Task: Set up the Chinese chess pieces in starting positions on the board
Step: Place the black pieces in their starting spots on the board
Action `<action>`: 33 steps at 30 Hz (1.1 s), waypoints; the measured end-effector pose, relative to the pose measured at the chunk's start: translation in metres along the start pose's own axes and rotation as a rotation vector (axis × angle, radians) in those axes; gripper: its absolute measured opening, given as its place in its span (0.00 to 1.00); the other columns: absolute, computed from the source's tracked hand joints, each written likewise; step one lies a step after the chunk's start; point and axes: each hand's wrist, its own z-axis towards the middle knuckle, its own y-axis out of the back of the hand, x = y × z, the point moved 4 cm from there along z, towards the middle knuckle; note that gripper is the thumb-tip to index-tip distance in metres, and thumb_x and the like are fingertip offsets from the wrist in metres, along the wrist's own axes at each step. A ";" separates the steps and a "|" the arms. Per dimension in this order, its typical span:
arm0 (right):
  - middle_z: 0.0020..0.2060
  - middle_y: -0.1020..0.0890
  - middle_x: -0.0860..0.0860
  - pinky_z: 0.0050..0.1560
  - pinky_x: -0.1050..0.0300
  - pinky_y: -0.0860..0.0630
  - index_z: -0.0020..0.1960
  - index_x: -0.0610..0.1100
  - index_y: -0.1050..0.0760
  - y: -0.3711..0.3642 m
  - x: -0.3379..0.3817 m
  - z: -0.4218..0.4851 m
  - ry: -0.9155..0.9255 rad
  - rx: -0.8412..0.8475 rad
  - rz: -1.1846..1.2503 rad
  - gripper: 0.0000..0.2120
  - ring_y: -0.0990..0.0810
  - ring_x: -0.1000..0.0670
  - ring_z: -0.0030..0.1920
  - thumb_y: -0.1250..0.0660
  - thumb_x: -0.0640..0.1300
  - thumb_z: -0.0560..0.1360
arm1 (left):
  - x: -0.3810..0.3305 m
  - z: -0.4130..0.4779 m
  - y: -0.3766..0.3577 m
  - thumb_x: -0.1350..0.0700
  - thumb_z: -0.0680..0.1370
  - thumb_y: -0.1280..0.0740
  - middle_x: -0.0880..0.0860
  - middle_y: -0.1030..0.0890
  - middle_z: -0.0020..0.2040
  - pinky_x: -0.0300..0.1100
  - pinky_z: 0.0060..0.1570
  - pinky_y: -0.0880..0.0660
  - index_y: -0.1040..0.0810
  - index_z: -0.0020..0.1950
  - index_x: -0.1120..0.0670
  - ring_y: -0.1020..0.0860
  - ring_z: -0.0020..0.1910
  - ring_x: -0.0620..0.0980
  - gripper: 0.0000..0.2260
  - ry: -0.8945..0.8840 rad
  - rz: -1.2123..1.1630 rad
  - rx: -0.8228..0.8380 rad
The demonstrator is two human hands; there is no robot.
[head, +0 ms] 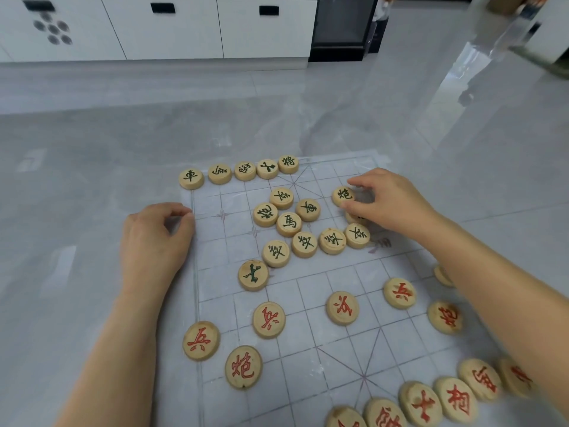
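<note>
A translucent plastic chess board [308, 328] lies on the grey floor. Five green-lettered wooden pieces [244, 171] line its far edge at the left. Several more green pieces [289, 224] cluster in the far half. My right hand [388, 201] pinches a green cannon piece [342, 195] at the far right, with another piece partly hidden under the palm. My left hand [154, 241] rests curled on the board's left edge and holds nothing. Red-lettered pieces [268, 319] are spread over the near half, with a curved row [452, 399] at the near right.
White cabinets [172, 29] with black handles stand along the far wall. A dark cabinet [341, 26] stands to their right. A blurred shiny object [505, 29] is at the top right. Grey floor tiles [77, 167] surround the board.
</note>
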 end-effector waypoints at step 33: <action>0.52 0.24 0.50 0.49 0.59 0.30 0.62 0.48 0.25 0.008 -0.039 0.012 -0.197 -0.027 0.112 0.22 0.25 0.51 0.47 0.28 0.50 0.69 | -0.007 -0.002 0.002 0.55 0.75 0.33 0.52 0.18 0.50 0.44 0.45 0.30 0.18 0.49 0.53 0.22 0.51 0.53 0.06 0.024 0.056 0.012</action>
